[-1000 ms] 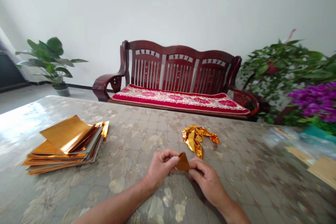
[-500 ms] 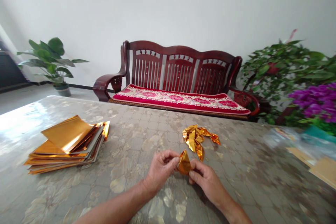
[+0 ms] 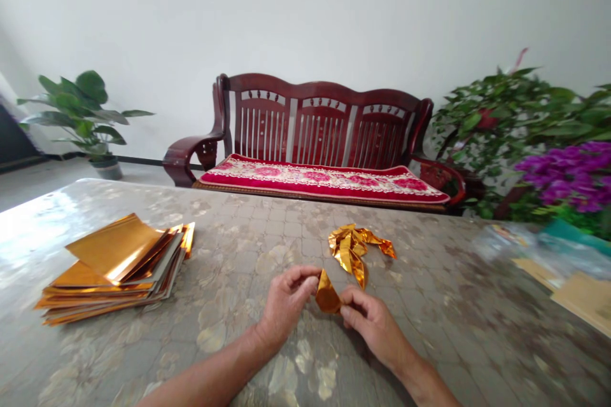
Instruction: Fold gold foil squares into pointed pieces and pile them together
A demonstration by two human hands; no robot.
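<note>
A small folded piece of gold foil paper [image 3: 327, 296] is pinched between both my hands just above the table. My left hand [image 3: 286, 302] grips its left edge with thumb and fingers closed. My right hand [image 3: 370, 324] pinches its lower right corner. Just beyond my hands lies a small heap of finished gold foil folds [image 3: 356, 247]. A stack of flat gold foil sheets [image 3: 117, 267] rests to the left on the patterned table [image 3: 248, 229].
Clear plastic bags and tan paper packs [image 3: 568, 273] lie at the table's right edge. Behind the table stands a dark wooden bench with a red cushion [image 3: 319, 159]. Potted plants [image 3: 79, 114] and purple flowers [image 3: 568, 175] flank it.
The foil piece has been opened from a flat triangle into a curled, rounded shape between my fingers. My view has shifted slightly; the hands stay in the same place.
</note>
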